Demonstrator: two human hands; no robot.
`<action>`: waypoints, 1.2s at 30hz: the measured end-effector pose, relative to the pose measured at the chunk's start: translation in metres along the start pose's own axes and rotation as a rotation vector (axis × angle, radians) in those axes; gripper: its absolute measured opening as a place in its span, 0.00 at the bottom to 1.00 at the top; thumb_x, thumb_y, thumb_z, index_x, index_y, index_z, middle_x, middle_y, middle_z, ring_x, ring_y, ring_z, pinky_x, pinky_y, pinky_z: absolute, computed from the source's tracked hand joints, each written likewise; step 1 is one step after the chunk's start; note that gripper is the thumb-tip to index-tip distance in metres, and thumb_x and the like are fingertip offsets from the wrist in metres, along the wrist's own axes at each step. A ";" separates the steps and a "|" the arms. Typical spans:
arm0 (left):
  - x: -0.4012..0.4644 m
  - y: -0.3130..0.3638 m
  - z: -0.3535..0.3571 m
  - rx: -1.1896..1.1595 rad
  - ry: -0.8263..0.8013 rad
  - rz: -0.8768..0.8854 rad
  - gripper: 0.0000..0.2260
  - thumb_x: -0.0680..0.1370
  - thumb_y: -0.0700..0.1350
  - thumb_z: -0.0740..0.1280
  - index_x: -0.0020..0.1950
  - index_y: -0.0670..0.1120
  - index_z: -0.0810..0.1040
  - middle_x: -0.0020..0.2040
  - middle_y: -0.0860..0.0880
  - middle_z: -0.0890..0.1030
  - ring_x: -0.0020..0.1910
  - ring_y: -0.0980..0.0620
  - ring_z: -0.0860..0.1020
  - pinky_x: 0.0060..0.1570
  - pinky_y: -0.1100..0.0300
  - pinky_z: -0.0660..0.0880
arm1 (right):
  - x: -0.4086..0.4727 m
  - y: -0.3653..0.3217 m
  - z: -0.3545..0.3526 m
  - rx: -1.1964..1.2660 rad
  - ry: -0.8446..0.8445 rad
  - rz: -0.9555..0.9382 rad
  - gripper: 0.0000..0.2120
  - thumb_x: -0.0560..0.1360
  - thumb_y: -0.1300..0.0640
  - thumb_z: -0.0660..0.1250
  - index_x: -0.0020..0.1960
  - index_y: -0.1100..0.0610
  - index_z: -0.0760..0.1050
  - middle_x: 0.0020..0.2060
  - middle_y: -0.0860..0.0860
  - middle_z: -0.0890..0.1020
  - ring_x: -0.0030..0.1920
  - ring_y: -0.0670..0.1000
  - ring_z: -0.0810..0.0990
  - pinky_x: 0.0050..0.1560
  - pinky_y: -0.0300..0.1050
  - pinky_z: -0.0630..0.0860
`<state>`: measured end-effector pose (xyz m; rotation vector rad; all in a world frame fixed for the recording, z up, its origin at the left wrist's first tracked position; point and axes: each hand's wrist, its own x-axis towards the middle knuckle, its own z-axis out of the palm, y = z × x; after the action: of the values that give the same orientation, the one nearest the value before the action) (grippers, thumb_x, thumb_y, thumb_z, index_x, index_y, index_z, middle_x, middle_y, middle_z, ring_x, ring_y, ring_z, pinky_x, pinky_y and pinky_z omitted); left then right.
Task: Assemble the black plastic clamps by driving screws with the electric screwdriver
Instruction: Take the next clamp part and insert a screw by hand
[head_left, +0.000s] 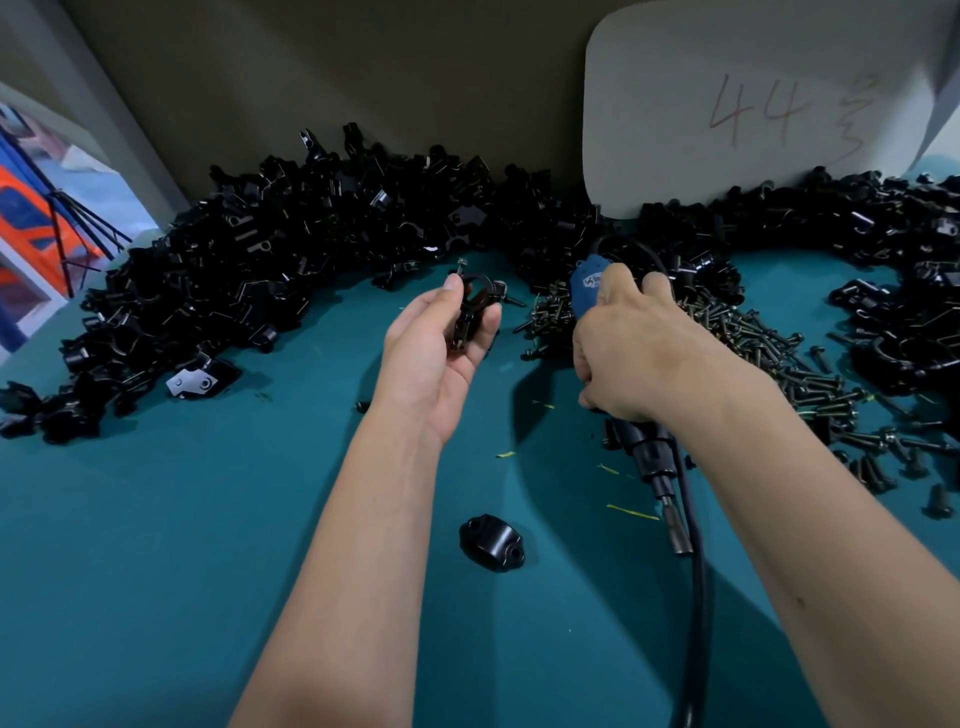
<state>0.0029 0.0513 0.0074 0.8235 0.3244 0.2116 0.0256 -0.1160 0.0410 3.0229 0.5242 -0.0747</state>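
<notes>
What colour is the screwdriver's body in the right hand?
Blue screwdriver, black at the tip end; head view.

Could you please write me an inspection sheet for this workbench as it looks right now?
Surface: teal mat, with small yellow scraps near the tool.
Job's things: black clamp with a screw at its top; electric screwdriver, bit pointing toward the person; screw pile; clamp-part heaps along the back.
Clutter: one loose clamp piece on the mat, near the front.
Grippers: left hand pinches the clamp; right hand grips the screwdriver.
Cables: black cord running beside the bit to the bottom edge.
Surroundings: white board marked 44 leaning against the wall.
</notes>
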 end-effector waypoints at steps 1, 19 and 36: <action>0.000 0.001 -0.001 -0.003 0.000 0.001 0.10 0.82 0.41 0.69 0.60 0.35 0.77 0.51 0.39 0.87 0.41 0.49 0.85 0.49 0.60 0.83 | 0.000 0.000 -0.001 0.006 -0.014 0.002 0.07 0.75 0.57 0.75 0.51 0.53 0.80 0.63 0.55 0.63 0.55 0.58 0.60 0.62 0.54 0.76; -0.001 0.002 0.000 -0.051 -0.005 -0.039 0.13 0.81 0.42 0.70 0.61 0.35 0.76 0.49 0.37 0.86 0.40 0.48 0.84 0.44 0.62 0.82 | -0.002 0.014 -0.008 0.036 0.023 -0.064 0.05 0.74 0.56 0.76 0.47 0.53 0.80 0.57 0.55 0.68 0.57 0.57 0.62 0.62 0.51 0.73; 0.001 -0.004 -0.005 0.128 -0.114 -0.056 0.14 0.75 0.35 0.75 0.59 0.36 0.79 0.52 0.42 0.87 0.41 0.54 0.84 0.43 0.67 0.80 | 0.012 -0.005 0.017 0.087 0.255 -0.227 0.09 0.82 0.58 0.63 0.57 0.48 0.79 0.53 0.48 0.82 0.58 0.55 0.76 0.62 0.52 0.68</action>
<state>0.0026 0.0526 0.0007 0.9479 0.2551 0.0911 0.0349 -0.1081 0.0235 3.0601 0.9068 0.2865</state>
